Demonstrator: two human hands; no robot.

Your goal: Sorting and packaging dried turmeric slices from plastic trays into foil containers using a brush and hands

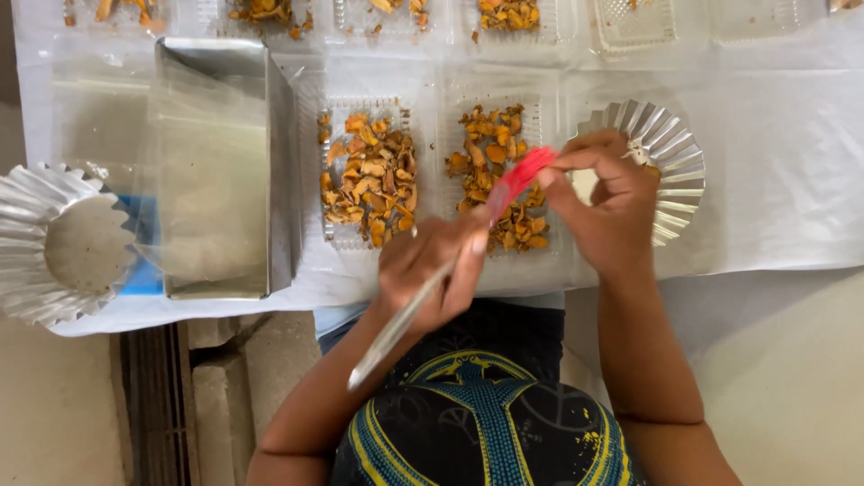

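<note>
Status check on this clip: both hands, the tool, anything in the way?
Left hand gripping long metal tool with red tip. Right hand pinching that tip, above clear plastic tray of dried orange pieces. Fluted foil cup just behind right hand.

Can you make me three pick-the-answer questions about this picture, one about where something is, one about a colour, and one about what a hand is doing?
1. Where is the fluted foil dish that sits nearest the right hand?
A. behind that hand
B. inside the metal box
C. on the floor

2. What colour is the tip of the tool?
A. green
B. red
C. black

3. What is the left hand doing?
A. lying flat
B. gripping the tool's shaft
C. lifting a tray

Answers: 1 A, its rim shows past the fingers; 2 B, the end is bright red; 3 B, fingers wrap the shaft.
</note>
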